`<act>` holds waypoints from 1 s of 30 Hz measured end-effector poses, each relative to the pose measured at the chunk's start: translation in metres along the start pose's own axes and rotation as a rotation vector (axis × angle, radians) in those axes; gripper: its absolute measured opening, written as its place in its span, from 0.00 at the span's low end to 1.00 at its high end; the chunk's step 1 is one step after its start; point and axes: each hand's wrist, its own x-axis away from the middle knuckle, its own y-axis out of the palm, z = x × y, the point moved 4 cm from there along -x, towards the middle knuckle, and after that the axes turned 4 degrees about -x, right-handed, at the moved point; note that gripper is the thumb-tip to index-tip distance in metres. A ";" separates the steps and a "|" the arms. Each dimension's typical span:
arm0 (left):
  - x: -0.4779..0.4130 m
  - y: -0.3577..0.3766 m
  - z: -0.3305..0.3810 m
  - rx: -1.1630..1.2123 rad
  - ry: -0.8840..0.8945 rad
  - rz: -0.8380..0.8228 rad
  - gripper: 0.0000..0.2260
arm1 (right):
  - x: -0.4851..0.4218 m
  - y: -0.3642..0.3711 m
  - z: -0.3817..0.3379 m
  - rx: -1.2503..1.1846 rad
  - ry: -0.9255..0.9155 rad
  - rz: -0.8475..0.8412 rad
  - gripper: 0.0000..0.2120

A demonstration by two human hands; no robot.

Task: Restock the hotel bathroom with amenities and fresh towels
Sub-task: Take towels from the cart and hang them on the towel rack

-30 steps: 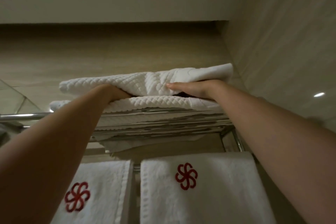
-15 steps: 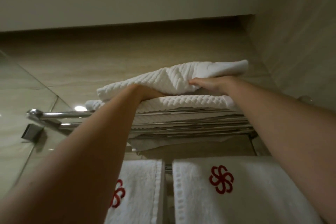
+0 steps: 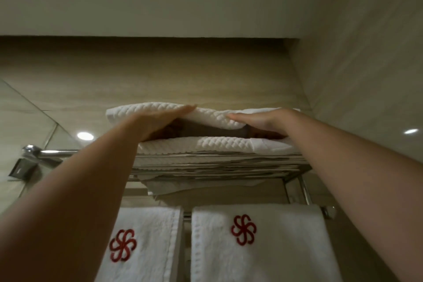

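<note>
Where hands (image 3: 160, 121) lift: towel (image 3: 215, 114) edge.

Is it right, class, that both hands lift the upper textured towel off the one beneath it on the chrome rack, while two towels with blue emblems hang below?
One detail is wrong: the emblems are red, not blue. The head view shows the left hand and right hand raising the upper textured towel off the lower one on the chrome rack.

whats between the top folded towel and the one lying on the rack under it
In the head view, both hands: the left hand and right hand are slid under the top towel, lifting it off the lower towel.
</note>
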 end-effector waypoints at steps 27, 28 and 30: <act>0.054 -0.010 -0.067 -0.679 0.012 0.761 0.25 | 0.043 0.002 0.010 0.643 -0.614 0.962 0.12; 0.056 -0.011 -0.066 -0.715 0.051 0.775 0.24 | 0.042 -0.001 0.010 0.645 -0.591 0.929 0.11; 0.057 -0.011 -0.062 -0.760 0.138 0.790 0.24 | 0.039 -0.005 0.010 0.636 -0.513 0.891 0.09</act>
